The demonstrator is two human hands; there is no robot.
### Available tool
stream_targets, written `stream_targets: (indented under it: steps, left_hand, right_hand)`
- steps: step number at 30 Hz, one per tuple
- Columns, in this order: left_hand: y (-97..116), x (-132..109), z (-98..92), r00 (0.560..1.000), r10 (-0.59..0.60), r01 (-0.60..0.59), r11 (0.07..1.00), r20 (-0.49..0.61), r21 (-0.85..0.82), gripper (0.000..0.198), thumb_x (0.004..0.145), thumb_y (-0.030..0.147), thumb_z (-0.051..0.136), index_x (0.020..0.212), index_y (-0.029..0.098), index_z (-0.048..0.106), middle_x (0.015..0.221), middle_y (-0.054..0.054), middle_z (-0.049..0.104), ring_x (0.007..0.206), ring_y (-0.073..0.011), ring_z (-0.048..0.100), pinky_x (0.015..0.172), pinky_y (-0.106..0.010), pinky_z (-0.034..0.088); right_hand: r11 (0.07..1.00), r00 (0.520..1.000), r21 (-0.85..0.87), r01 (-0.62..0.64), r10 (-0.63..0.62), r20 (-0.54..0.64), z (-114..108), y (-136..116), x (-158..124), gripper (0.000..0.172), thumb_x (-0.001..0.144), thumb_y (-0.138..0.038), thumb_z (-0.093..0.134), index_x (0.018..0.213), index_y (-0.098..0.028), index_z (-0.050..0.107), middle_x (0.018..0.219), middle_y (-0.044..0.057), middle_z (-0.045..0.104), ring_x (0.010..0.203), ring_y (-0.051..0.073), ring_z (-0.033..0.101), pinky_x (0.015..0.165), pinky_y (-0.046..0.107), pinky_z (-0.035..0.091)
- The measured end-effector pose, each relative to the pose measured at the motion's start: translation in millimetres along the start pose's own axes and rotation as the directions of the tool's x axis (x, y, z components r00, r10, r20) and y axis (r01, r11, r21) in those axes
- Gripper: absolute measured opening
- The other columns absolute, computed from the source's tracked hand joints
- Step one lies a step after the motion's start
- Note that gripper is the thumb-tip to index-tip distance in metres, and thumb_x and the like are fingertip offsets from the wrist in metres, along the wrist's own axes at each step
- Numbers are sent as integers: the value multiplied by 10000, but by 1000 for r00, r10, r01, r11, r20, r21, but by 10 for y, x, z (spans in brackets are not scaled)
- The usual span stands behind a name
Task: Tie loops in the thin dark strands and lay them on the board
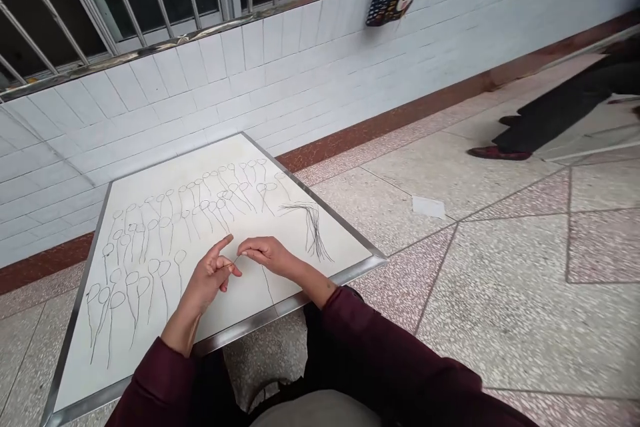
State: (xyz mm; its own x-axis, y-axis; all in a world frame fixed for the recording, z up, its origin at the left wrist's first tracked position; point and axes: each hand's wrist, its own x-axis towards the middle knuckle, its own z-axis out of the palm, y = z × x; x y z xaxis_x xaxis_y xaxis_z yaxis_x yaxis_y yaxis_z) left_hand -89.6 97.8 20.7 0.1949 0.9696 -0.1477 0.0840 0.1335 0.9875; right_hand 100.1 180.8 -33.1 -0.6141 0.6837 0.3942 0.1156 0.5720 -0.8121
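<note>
Over the near part of a white board (225, 320), my left hand (210, 275) pinches a thin dark wire between thumb and fingers, its index finger stretched out. My right hand (270, 256) is closed in a pinch on the same wire (268, 284), just right of the left hand. One length of it trails down toward the board's near edge. Several wires with round loops at one end (161, 268) lie in rows across the left and far parts of the board. Right of my right hand lies a loose bundle of dark wires (313, 230).
A metal rim (350, 270) edges the board, which stands by a white tiled wall (310, 67) with barred windows. A patterned bag (395, 0) hangs from the bars. White paper (428, 207) lies on the floor; a person's legs (555, 107) are at the right.
</note>
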Motion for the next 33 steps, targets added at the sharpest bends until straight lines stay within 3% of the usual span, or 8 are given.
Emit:
stream_targets:
  steps: [7,12,17,22,26,33]
  left_hand:
    - [51,-175,-63,998,-58,62,990,-33,127,659,852,303,545,1470,208,336,784,-19,653,507,-89,401,542,-257,389]
    - [-9,-308,-120,997,-68,73,983,-34,170,662,849,312,541,1468,201,333,774,-19,650,510,-95,414,554,-265,399]
    - [-109,-340,-116,997,-58,63,990,-47,130,744,830,343,580,1487,177,272,755,-18,654,506,-100,424,556,-268,392]
    - [-194,-394,-121,999,50,-51,994,12,100,795,849,399,598,1505,170,213,796,-41,671,688,-155,562,695,-303,434]
    - [-212,-427,-140,985,165,-163,986,-46,38,837,843,417,621,1513,174,181,866,-60,679,780,-171,584,754,-316,442]
    - [-223,-292,-97,981,143,-146,989,-130,-11,773,835,391,635,1484,174,275,872,-71,698,680,-145,548,709,-308,436]
  right_hand:
    - [997,995,-25,73,-71,71,139,111,80,313,975,-422,450,967,-229,696,931,21,726,824,157,668,732,254,489]
    - [997,999,-61,42,-39,37,175,86,0,308,979,-402,438,978,-232,694,959,14,725,854,159,661,756,258,475]
    - [991,997,-121,-57,63,48,90,-35,-163,271,960,-375,467,997,-223,689,766,-12,676,612,116,567,615,227,413]
    - [992,999,-113,-48,47,-13,85,-245,-249,242,933,-333,491,991,-191,677,646,-28,578,539,95,474,564,206,361]
    - [986,996,-152,-62,52,-72,180,-359,-222,196,907,-281,510,968,-185,669,544,-60,479,487,92,410,522,200,327]
    - [948,985,-297,111,-144,-93,272,-311,-137,154,904,-229,527,939,-203,674,837,32,664,675,126,577,618,226,415]
